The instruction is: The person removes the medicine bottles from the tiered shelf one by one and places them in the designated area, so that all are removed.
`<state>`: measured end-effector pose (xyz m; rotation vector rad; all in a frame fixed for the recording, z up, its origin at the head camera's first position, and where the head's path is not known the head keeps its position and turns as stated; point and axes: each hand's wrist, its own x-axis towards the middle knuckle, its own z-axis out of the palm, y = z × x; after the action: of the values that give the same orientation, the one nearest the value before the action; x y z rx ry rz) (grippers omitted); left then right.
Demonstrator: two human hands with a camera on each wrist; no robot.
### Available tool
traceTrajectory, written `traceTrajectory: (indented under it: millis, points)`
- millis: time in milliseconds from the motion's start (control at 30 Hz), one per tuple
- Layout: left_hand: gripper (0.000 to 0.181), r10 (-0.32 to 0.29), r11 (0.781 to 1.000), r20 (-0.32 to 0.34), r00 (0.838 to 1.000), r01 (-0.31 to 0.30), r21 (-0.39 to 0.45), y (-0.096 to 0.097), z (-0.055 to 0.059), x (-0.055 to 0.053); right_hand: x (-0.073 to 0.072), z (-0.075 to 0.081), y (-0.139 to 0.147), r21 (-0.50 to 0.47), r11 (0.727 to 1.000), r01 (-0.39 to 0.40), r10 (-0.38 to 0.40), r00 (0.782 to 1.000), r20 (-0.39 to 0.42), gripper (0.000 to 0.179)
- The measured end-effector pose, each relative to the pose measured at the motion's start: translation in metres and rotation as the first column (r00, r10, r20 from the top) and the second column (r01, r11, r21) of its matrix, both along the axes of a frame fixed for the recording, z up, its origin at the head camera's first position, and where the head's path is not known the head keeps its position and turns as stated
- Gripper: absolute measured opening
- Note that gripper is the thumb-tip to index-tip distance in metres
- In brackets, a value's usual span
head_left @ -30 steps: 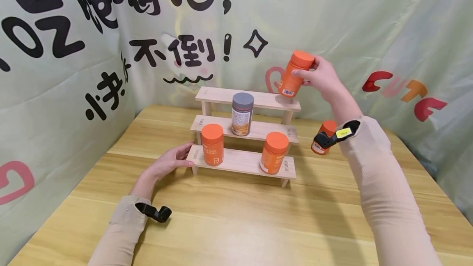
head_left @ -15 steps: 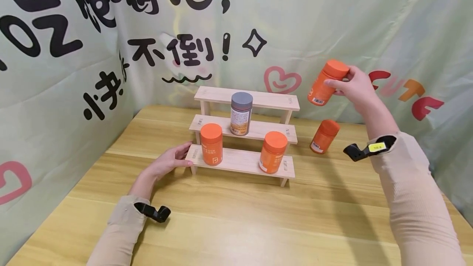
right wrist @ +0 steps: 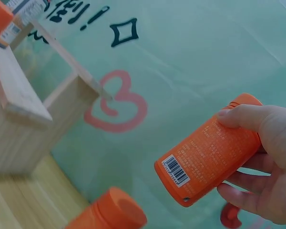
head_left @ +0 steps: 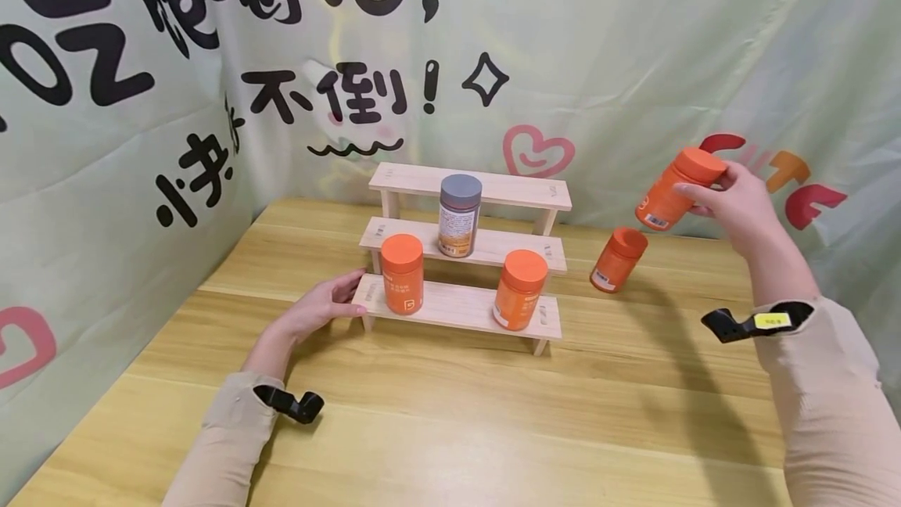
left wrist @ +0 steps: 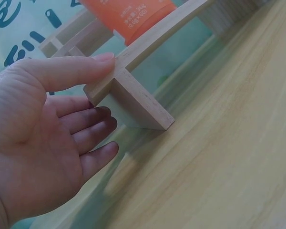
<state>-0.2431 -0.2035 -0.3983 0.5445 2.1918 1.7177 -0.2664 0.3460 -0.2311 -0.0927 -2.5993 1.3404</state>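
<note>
My right hand [head_left: 748, 206] grips an orange supplement bottle [head_left: 665, 198] near its lid, tilted in the air right of the stepped wooden rack [head_left: 450, 303]. In the right wrist view the bottle's barcode and white print [right wrist: 200, 157] face the camera. My left hand [head_left: 317, 311] holds the left end of the rack's lowest shelf. The left wrist view has the thumb on the board's end [left wrist: 126, 62], the index fingertip at its lower edge and the other fingers loose beside it. Two orange bottles, left [head_left: 403, 276] and right [head_left: 521, 292], stand on that lowest shelf.
A grey-lidded bottle [head_left: 461, 217] stands on the middle shelf. On the wooden table [head_left: 450, 413], right of the rack, is another orange bottle [head_left: 618, 260], below the held one. A printed cloth [head_left: 633, 45] hangs behind and at the sides.
My right hand has carried the orange bottle right and down, from above the top shelf's right end to beyond the rack. The left hand stays at the rack.
</note>
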Motion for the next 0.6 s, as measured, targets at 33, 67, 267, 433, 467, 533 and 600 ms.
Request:
traceTrajectory:
  millis: [33, 67, 267, 433, 467, 533, 600]
  points:
    - [0.081, -0.002, 1.0, 0.0, 1.0, 0.002, 0.002, 0.0, 0.0, 0.0, 0.001, -0.002, 0.004, 0.005, 1.0, 0.01, -0.01, 1.0, 0.006, 0.073]
    - [0.081, -0.002, 1.0, 0.0, 1.0, 0.002, 0.005, -0.001, -0.001, 0.0, 0.002, -0.004, 0.007, 0.013, 1.0, 0.021, -0.021, 1.0, 0.013, 0.075]
    - [0.082, -0.003, 1.0, 0.001, 1.0, 0.003, 0.011, -0.001, -0.002, -0.001, 0.008, -0.024, 0.028, 0.037, 0.998, 0.058, -0.058, 0.998, 0.013, 0.079]
    - [0.082, -0.004, 1.0, 0.004, 1.0, 0.003, 0.012, -0.001, -0.002, 0.0, 0.013, -0.042, 0.037, 0.047, 0.996, 0.075, -0.076, 0.997, 0.011, 0.077]
    - [0.082, -0.004, 1.0, 0.005, 1.0, 0.004, 0.013, -0.001, -0.002, 0.0, 0.013, -0.045, 0.039, 0.057, 0.995, 0.08, -0.081, 0.997, 0.018, 0.078]
    - [0.081, -0.005, 1.0, 0.004, 1.0, 0.005, 0.015, -0.001, -0.002, -0.001, 0.015, -0.051, 0.041, 0.081, 0.993, 0.089, -0.091, 0.995, 0.026, 0.08]
    - [0.081, -0.002, 1.0, 0.006, 1.0, 0.002, 0.017, -0.001, -0.002, -0.001, 0.016, -0.057, 0.043, 0.101, 0.991, 0.093, -0.097, 0.995, 0.032, 0.079]
